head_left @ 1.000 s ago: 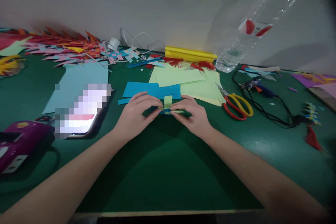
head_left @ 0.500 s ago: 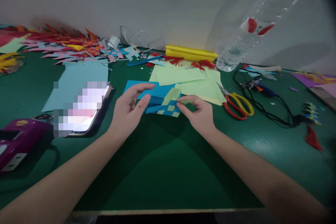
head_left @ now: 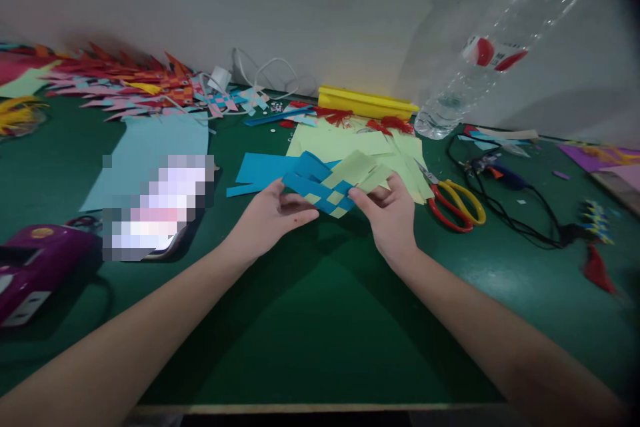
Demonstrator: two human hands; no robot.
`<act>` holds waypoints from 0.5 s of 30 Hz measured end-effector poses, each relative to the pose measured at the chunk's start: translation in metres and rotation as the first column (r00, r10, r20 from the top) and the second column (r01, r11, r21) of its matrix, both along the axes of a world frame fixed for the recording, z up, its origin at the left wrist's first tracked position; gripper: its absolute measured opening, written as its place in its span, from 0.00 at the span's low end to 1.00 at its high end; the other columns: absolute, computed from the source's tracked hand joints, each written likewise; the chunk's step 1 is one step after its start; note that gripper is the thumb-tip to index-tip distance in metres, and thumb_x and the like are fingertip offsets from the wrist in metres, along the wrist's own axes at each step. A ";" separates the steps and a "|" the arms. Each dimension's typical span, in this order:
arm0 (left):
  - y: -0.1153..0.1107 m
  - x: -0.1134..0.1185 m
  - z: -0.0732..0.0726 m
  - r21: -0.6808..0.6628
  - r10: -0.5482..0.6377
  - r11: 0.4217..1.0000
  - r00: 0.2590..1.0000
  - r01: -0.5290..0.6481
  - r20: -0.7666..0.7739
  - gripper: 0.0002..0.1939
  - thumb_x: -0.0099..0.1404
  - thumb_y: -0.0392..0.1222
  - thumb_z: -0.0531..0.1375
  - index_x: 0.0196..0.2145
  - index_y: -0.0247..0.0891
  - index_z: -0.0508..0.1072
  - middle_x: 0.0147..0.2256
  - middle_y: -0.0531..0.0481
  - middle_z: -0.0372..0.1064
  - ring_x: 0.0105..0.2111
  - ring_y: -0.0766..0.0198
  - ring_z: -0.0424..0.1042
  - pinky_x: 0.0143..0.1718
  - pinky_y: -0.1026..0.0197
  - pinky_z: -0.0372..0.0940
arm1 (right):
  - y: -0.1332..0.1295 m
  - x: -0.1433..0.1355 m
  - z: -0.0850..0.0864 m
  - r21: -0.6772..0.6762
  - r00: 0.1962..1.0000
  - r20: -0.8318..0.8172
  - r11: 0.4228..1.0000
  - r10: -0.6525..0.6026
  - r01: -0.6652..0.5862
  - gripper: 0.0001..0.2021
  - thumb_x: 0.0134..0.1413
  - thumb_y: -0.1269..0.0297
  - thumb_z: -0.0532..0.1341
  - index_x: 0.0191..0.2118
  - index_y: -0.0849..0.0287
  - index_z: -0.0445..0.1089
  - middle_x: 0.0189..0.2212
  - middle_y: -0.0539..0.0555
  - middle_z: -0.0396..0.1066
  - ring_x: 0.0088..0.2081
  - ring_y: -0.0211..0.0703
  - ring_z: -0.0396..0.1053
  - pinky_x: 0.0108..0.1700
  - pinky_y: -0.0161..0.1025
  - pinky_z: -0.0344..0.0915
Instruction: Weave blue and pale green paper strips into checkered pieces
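While right fingers [head_left: 359, 199] pinch woven paper [head_left: 334, 197] at its edge, left fingers [head_left: 303, 217] leave a wide gap.

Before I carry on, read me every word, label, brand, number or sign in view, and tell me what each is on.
No text can be read with confidence.
Label on the clear bottle: small dark marks beside red shapes, too blurred to read.
Phone: screen mostly pixelated, nothing legible.
Yellow oval on the purple box: any marking is too small to read.
Woven paper piece: no writing seen.
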State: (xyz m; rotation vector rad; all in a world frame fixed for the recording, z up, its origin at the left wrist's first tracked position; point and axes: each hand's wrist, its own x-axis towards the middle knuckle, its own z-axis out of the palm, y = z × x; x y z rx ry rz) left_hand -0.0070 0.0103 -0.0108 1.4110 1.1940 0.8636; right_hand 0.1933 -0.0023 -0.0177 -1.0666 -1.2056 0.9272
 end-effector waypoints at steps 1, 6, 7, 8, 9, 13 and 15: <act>-0.002 0.002 0.002 0.002 0.015 1.000 1.000 -0.015 0.009 0.21 0.52 0.50 0.67 0.40 0.38 0.69 0.38 0.46 0.75 0.41 0.53 0.74 0.43 0.52 0.70 | 0.000 -0.001 0.000 -0.001 0.999 -0.025 1.000 0.022 -0.022 0.23 0.46 0.60 0.67 0.47 0.52 0.61 0.34 0.49 0.75 0.39 0.44 0.74 0.41 0.43 0.73; -0.001 -0.002 0.003 0.115 0.100 0.989 0.990 -0.089 -0.095 0.15 0.54 0.52 0.65 0.28 0.37 0.72 0.31 0.48 0.75 0.34 0.56 0.75 0.35 0.57 0.69 | 0.004 0.001 -0.006 -0.019 0.988 -0.032 0.989 0.148 -0.149 0.20 0.44 0.61 0.68 0.45 0.52 0.66 0.37 0.50 0.76 0.42 0.45 0.74 0.48 0.47 0.71; 0.000 -0.003 0.003 0.154 0.104 0.984 0.989 -0.086 -0.107 0.15 0.55 0.52 0.64 0.29 0.37 0.73 0.30 0.48 0.75 0.33 0.57 0.74 0.34 0.58 0.68 | 0.005 0.002 -0.007 -0.033 0.984 -0.011 0.983 0.179 -0.179 0.20 0.43 0.61 0.69 0.44 0.52 0.66 0.37 0.50 0.75 0.42 0.45 0.74 0.48 0.47 0.71; 0.001 -0.005 0.004 0.196 0.108 0.977 0.987 -0.084 -0.116 0.14 0.56 0.52 0.64 0.30 0.37 0.73 0.30 0.49 0.75 0.32 0.58 0.74 0.33 0.59 0.68 | 0.006 0.004 -0.007 -0.051 0.980 0.013 0.979 0.200 -0.200 0.21 0.42 0.61 0.69 0.44 0.52 0.67 0.37 0.50 0.75 0.42 0.45 0.74 0.47 0.46 0.71; 0.002 -0.006 0.005 0.243 0.121 0.966 0.985 -0.087 -0.127 0.14 0.57 0.52 0.63 0.30 0.37 0.73 0.29 0.49 0.74 0.31 0.60 0.73 0.31 0.60 0.67 | 0.007 0.005 -0.008 -0.070 0.977 0.041 0.976 0.210 -0.207 0.22 0.41 0.60 0.70 0.45 0.53 0.67 0.37 0.50 0.75 0.41 0.45 0.74 0.46 0.46 0.72; 0.003 -0.010 0.008 0.405 0.189 0.912 0.947 -0.071 -0.259 0.13 0.58 0.50 0.62 0.28 0.37 0.73 0.26 0.51 0.72 0.27 0.62 0.71 0.28 0.62 0.63 | 0.011 0.010 -0.004 -0.062 0.975 0.142 0.984 0.172 -0.165 0.26 0.41 0.60 0.70 0.49 0.51 0.65 0.39 0.52 0.74 0.42 0.45 0.73 0.41 0.44 0.73; 0.003 -0.010 0.008 0.435 0.192 0.900 0.933 -0.043 -0.304 0.12 0.59 0.50 0.62 0.30 0.37 0.73 0.28 0.50 0.73 0.29 0.62 0.71 0.29 0.61 0.63 | 0.013 0.012 -0.002 0.000 0.965 0.194 0.983 0.178 -0.182 0.22 0.43 0.61 0.69 0.47 0.52 0.67 0.40 0.52 0.73 0.44 0.45 0.72 0.41 0.43 0.72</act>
